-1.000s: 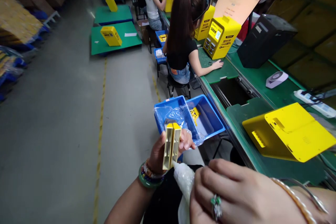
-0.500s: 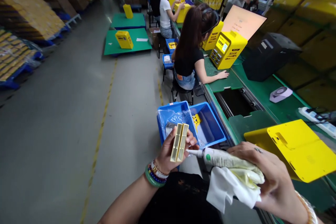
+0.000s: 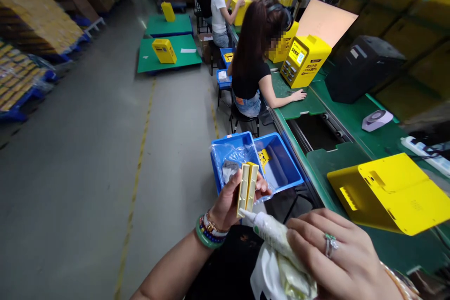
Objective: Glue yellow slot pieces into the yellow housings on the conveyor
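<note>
Part: you are holding one yellow plastic part (image 3: pixel 248 189), a ribbed two-channel moulding, upright in your left hand (image 3: pixel 234 201), just in front of the crates
Left grip: your fingers and thumb are closing around the part's back, leaving its ribbed face turned up toward you
Right grip: your right hand (image 3: pixel 332 258) is pressing shut around one white squeeze tube (image 3: pixel 269 232), with one crumpled white cloth (image 3: pixel 277 276) bunched at its tail end
Nozzle: the tube's tip is pointing at the part's lower end, right beside it; you cannot tell whether they are touching
Crates: two blue plastic crates (image 3: pixel 228 143) are sitting side by side just beyond your hands, one holding a clear plastic bag (image 3: pixel 232 161), the other a small yellow piece (image 3: pixel 263 157)
Right edge: the green workbench (image 3: pixel 337 239) is running along your right, its edge near your right hand, with one yellow casing (image 3: pixel 390 192) lying on it
Left side: the grey concrete aisle floor (image 3: pixel 77 183) is stretching along your left, with one dashed yellow line (image 3: pixel 135 197) running down it
Ahead: one seated co-worker (image 3: pixel 249 65) is resting a hand (image 3: pixel 298 96) on the bench beside one yellow kiosk unit (image 3: pixel 304 61)
</note>
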A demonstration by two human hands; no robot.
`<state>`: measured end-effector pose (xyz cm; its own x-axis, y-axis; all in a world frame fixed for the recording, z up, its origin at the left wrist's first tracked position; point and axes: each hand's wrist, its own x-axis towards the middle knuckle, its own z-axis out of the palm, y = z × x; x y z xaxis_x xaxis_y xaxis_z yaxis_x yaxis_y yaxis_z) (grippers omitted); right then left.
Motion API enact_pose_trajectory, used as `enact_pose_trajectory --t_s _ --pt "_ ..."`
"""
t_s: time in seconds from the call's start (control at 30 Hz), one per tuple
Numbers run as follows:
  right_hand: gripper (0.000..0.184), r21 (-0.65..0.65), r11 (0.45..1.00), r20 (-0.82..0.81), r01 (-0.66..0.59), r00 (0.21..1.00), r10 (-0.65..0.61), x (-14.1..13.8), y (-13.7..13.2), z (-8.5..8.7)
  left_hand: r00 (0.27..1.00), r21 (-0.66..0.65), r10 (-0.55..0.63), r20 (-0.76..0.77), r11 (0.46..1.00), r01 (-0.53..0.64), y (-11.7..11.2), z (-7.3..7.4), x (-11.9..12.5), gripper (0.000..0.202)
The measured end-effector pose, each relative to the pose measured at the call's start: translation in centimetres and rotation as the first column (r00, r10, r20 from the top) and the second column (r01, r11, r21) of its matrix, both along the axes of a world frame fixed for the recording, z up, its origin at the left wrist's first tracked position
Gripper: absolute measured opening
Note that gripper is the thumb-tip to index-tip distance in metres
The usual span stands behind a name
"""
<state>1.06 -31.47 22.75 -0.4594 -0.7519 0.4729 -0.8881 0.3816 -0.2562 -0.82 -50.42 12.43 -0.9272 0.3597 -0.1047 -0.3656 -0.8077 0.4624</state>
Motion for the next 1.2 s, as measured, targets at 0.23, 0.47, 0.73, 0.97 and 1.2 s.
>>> enact_pose_trajectory --t_s 0.23,0.47,0.73,0.97,1.2 --pt "0.022 0.192 0.981 -0.234 -0.022 0.97 0.067 1.0 -1.4 0.4 1.0 -0.094 0.027 -0.012 0.995 -0.028 -0.1 -0.2 0.2 0.043" --pt "0.014 0.288 0.956 -0.329 -0.047 0.933 0.145 1.2 -2.3 0.5 0.999 -0.165 0.04 0.01 0.986 -0.038 -0.5 -0.8 0.4 0.043" --pt "0.016 0.33 0.938 -0.311 -0.106 0.926 0.214 0.5 -2.6 0.9 0.999 -0.223 0.03 -0.037 0.974 -0.038 -0.4 -0.6 0.4 0.044" --pt "0.015 0.312 0.945 -0.274 -0.1 0.943 0.191 0.4 -2.4 0.9 0.995 -0.278 -0.022 -0.101 0.96 -0.007 -0.5 -0.9 0.1 0.048" --pt "0.008 0.265 0.948 -0.133 -0.179 0.967 0.219 -0.5 -2.1 1.2 0.985 -0.296 -0.106 -0.137 0.953 0.062 -0.1 -0.5 -0.2 0.048"
